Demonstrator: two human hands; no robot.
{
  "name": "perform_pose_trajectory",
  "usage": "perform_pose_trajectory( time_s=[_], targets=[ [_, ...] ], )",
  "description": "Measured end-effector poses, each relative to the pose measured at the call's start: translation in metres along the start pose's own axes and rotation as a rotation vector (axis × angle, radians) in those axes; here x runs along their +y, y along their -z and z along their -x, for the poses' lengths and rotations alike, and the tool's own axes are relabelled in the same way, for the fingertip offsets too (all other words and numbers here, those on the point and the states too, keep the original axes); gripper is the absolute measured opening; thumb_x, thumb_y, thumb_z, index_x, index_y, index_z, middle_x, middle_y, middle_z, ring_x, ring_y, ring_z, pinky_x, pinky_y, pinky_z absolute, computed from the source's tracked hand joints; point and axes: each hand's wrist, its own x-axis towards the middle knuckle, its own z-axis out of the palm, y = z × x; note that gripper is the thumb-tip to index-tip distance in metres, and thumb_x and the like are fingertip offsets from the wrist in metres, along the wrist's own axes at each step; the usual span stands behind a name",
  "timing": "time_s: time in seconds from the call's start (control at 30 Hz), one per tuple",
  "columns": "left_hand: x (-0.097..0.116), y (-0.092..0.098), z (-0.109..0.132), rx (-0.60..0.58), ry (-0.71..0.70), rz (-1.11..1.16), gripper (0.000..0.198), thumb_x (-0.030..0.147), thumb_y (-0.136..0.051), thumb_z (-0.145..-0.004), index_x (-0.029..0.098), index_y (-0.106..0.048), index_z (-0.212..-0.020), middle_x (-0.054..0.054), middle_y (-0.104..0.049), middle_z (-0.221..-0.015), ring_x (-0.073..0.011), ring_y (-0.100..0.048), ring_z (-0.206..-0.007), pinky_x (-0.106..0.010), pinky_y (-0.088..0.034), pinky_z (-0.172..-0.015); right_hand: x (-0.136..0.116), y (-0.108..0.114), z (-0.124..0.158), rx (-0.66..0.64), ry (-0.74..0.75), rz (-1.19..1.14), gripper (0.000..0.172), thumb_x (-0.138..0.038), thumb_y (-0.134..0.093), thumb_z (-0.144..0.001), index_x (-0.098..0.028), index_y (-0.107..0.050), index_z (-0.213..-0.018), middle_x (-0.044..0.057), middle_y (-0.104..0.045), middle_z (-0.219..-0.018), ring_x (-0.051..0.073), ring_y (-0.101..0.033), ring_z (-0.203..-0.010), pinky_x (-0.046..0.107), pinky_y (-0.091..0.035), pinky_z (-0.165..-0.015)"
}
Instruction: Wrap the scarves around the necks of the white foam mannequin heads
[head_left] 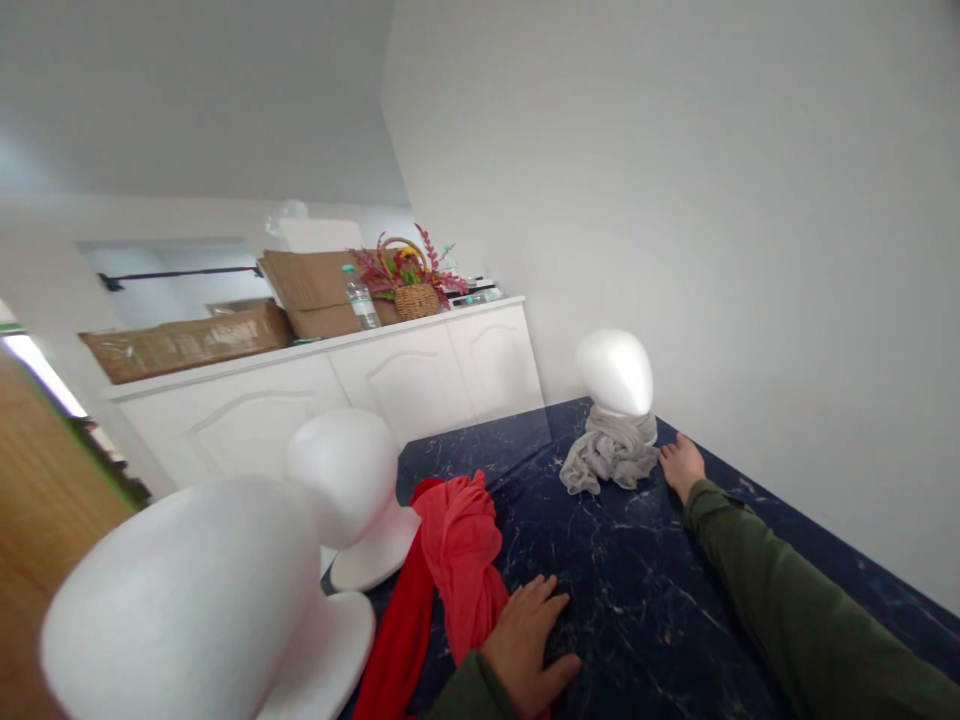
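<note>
The left hand (529, 640) lies flat and empty on the red scarf (457, 560) on the dark bench (637, 600), while the right hand (681, 464), open and far off, touches the grey scarf (611, 452) bunched under the far foam head (615, 373).

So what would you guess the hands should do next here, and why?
Probably the left hand should close on the red scarf. It lies flat and open on the dark table, touching the scarf's edge, and the red scarf lies loose beside two bare foam heads. The right hand rests by the grey scarf, which is already wrapped around the far foam head.
</note>
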Motion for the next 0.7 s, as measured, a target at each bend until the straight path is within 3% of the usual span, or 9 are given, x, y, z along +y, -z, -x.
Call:
perform_pose_trajectory(
  time_s=[0.17, 0.37, 0.5, 0.7],
  targets=[
    [0.005, 0.002, -0.002, 0.020, 0.023, 0.020, 0.063, 0.047, -0.051, -0.071, 0.020, -0.039, -0.126, -0.011, -0.034, -0.136, -0.0278, -0.028, -0.126, -0.049, -0.024, -0.102, -0.001, -0.008, -0.012, -0.019, -0.295, -0.211, 0.042, -0.030, -0.024, -0.081, -0.021, -0.037, -0.119, 0.013, -0.049, -0.111, 0.018, -0.054, -0.092, 0.039, -0.043, -0.079],
    [0.010, 0.006, -0.001, 0.035, 0.014, 0.042, 0.062, 0.046, -0.054, -0.070, 0.018, -0.042, -0.124, -0.012, -0.036, -0.134, -0.0277, -0.029, -0.125, -0.049, -0.024, -0.102, -0.008, -0.016, -0.014, 0.027, -0.464, -0.303, 0.044, -0.033, -0.029, -0.083, -0.020, -0.031, -0.125, 0.012, -0.034, -0.127, 0.013, -0.050, -0.099, 0.028, -0.045, -0.078],
    [0.012, 0.007, -0.002, 0.036, 0.022, 0.053, 0.062, 0.046, -0.054, -0.070, 0.017, -0.042, -0.124, -0.013, -0.036, -0.134, -0.0274, -0.028, -0.125, -0.047, -0.024, -0.102, -0.014, -0.020, -0.013, 0.024, -0.521, -0.335, 0.040, -0.031, -0.030, -0.085, -0.019, -0.034, -0.122, 0.010, -0.043, -0.117, 0.011, -0.054, -0.086, 0.023, -0.048, -0.068],
    [0.011, 0.004, -0.003, 0.052, 0.011, 0.069, 0.062, 0.046, -0.055, -0.069, 0.018, -0.043, -0.123, -0.012, -0.037, -0.134, -0.0280, -0.030, -0.124, -0.049, -0.025, -0.101, -0.021, -0.025, -0.012, 0.024, -0.555, -0.334, 0.028, -0.026, -0.028, -0.088, -0.015, -0.041, -0.110, 0.004, -0.049, -0.084, 0.007, -0.050, -0.061, 0.014, -0.044, -0.047]
  ],
)
